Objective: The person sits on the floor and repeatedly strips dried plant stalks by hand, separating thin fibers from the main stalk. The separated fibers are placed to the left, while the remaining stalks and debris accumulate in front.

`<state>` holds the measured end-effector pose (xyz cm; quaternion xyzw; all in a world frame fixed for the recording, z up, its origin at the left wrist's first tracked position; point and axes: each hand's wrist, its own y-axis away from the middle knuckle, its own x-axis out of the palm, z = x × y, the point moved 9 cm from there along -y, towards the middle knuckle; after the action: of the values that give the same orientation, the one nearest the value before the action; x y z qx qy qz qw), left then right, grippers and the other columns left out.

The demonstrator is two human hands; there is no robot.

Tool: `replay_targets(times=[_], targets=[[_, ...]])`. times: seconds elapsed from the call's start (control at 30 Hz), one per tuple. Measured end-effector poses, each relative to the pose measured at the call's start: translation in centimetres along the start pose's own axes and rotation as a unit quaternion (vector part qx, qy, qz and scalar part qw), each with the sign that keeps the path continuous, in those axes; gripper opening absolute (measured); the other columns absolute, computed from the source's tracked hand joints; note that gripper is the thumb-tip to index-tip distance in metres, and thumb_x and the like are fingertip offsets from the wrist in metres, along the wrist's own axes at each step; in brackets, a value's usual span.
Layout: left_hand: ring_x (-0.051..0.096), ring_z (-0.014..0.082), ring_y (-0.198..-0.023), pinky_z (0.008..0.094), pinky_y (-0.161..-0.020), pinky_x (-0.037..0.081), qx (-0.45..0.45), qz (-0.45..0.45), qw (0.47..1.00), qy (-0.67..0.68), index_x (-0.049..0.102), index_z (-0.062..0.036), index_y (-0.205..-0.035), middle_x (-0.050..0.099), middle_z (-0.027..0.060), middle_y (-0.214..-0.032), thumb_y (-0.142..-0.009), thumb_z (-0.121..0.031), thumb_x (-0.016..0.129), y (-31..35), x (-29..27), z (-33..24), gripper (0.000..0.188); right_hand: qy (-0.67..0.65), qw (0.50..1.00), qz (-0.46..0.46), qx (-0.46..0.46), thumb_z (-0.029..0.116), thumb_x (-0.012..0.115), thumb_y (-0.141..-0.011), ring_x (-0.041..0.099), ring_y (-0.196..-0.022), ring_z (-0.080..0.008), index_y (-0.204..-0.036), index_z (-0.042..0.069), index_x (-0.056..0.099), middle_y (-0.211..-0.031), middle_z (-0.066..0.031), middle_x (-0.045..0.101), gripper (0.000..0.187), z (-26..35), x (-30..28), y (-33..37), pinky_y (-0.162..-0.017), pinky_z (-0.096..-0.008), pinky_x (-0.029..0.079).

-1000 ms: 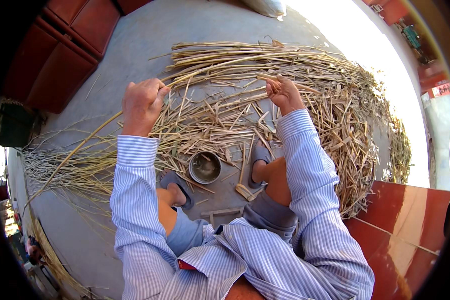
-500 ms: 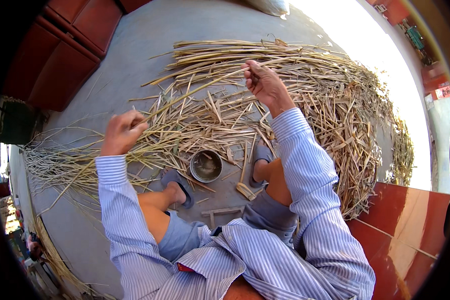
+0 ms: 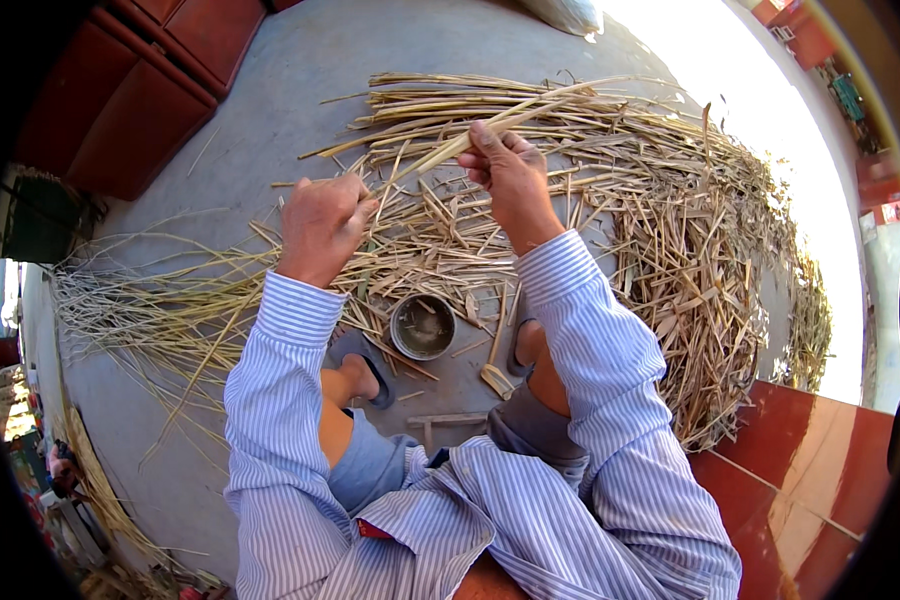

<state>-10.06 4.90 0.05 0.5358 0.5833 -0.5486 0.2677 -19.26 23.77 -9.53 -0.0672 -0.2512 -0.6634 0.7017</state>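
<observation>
Left hand (image 3: 322, 228) clenched round a stalk (image 3: 442, 156), right hand (image 3: 510, 185) pinching it farther along, above scattered stalk pieces (image 3: 445, 258).

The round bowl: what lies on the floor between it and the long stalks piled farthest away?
In the head view, short stalk pieces lie scattered between the bowl and those long stalks.

Grips a stalk (image 3: 445, 153) with left hand (image 3: 322, 225) fisted and right hand (image 3: 515, 190) pinching farther along, facing a heap of dry stalks (image 3: 685, 265). Looks down on a bowl (image 3: 406, 345) on the floor (image 3: 300, 95) near the feet (image 3: 358, 376), with thin stems (image 3: 160, 310) spread at left and red tiles (image 3: 855, 465) at lower right.
</observation>
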Motion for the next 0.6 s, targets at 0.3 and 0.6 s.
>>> replay_targets(times=[0.3, 0.6], targets=[[0.057, 0.0346, -0.065, 0.0431, -0.064, 0.036, -0.040, 0.074, 0.996, 0.000, 0.057, -0.0073, -0.073, 0.060, 0.0118, -0.065, -0.076, -0.017, 0.072, 3.8, -1.9, 3.9, 0.018, -0.227, 0.966, -0.070, 0.103, 0.018, 0.061, -0.096, 0.065, -0.077, -0.0149, -0.113, 0.000, 0.051, -0.100, -0.0151, 0.066, 0.027, 0.9, -10.3, -5.1, -0.056, -0.0215, 0.052], [0.060, 0.0341, -0.067, 0.0437, -0.064, 0.042, -0.071, 0.098, 0.991, 0.056, 0.061, -0.0078, -0.076, 0.063, 0.0112, -0.068, -0.078, -0.020, 0.071, 4.1, 0.1, 4.4, 0.016, -0.098, 0.987, 0.105, 0.076, 0.014, 0.050, -0.101, 0.065, -0.072, -0.0077, -0.111, 0.001, 0.059, -0.099, -0.0078, 0.069, 0.019, -0.7, 0.4, -1.7, -0.056, -0.0195, 0.052]])
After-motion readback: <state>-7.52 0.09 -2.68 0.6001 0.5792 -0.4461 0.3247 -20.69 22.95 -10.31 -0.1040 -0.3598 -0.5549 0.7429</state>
